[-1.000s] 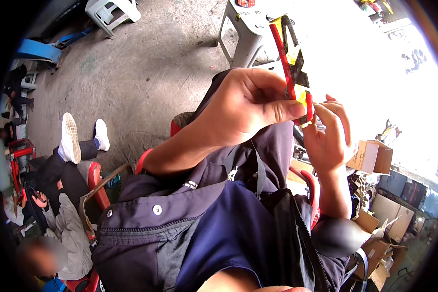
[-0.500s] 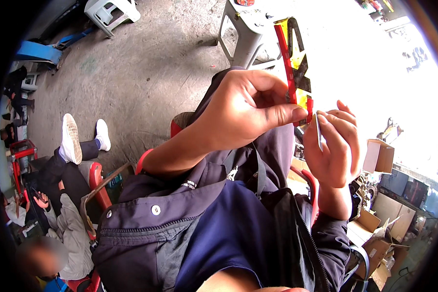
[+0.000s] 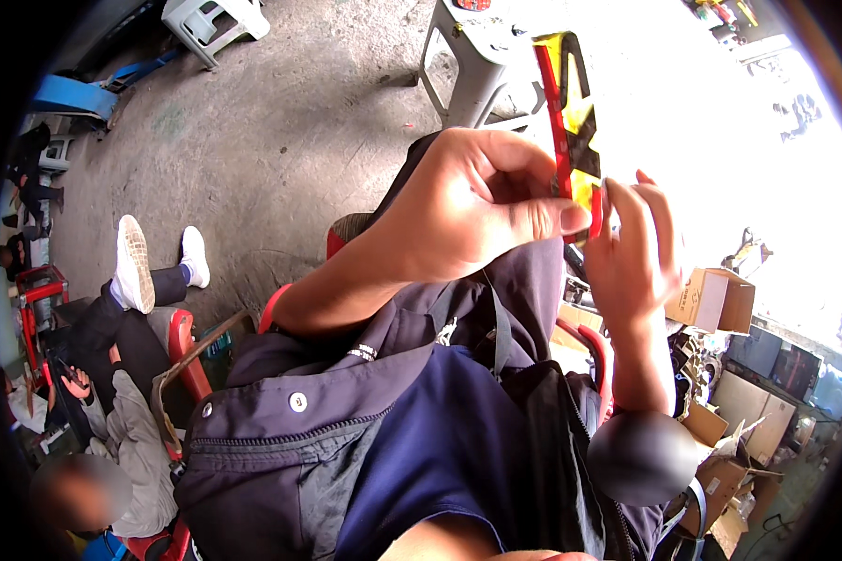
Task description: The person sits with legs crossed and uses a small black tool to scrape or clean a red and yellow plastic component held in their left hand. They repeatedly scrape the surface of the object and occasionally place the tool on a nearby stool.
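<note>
Left hand pinching red-and-yellow strip, right hand open beside it, brown carton right

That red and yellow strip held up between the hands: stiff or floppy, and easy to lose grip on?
The red and yellow strip stands upright above the left hand without drooping, so it is probably fairly stiff. It looks thin and light, pinched by fingertips only. Its glossy surface may be slippery; the right hand steadies it.

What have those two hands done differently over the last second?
The right hand has opened its fingers and shifted slightly down beside the red and yellow strip, its fingertips now at the lower end. The left hand still pinches the strip upright. The seated person to the left has not moved.
</note>
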{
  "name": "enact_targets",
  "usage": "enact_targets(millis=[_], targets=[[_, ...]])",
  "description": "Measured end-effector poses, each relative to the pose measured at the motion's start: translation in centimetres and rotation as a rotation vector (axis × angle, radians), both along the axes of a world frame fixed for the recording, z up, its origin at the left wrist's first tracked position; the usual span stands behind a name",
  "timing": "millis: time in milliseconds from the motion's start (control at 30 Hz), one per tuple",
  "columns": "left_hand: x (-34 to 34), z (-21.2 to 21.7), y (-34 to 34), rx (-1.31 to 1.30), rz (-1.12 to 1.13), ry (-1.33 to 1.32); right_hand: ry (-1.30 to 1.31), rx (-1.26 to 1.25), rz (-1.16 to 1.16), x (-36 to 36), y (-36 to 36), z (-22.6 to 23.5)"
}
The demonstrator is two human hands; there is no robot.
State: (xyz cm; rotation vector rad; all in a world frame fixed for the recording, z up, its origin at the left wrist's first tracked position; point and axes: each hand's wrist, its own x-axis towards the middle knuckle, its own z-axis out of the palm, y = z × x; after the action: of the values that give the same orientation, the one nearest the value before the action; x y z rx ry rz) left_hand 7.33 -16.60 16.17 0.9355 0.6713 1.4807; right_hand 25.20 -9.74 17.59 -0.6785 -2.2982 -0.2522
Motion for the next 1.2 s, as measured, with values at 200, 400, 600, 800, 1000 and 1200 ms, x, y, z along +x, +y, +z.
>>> enact_targets(millis=[200, 400, 600, 800, 1000, 1200], targets=[[-0.3, 0.0, 0.1, -0.021, 0.033, 0.191, 0.147, -0.078, -0.068, -0.2, 0.5, -0.5], [-0.6, -0.6, 0.8, -0.052, 0.043, 0.17, 0.282, -0.374, 0.044, 0.3, 0.4, -1.2], [-1.1, -1.9, 2.2, -0.139, 0.051, 0.181, -0.088, -1.465, -0.232, 3.9, 6.7, -13.4], [-1.1, -3.3, 3.0, -0.131, 0.045, 0.065, -0.49, -1.317, -0.341, 4.2, 7.1, -14.2], [-1.1, -3.7, 2.8, -0.169, 0.051, 0.294, 0.388, -1.217, 0.111, 0.9, 4.0, -3.9], [-0.6, -2.7, 2.4, -0.175, 0.005, 0.267, 0.174, -0.924, 0.296, 0.0, 2.6, -1.3]])
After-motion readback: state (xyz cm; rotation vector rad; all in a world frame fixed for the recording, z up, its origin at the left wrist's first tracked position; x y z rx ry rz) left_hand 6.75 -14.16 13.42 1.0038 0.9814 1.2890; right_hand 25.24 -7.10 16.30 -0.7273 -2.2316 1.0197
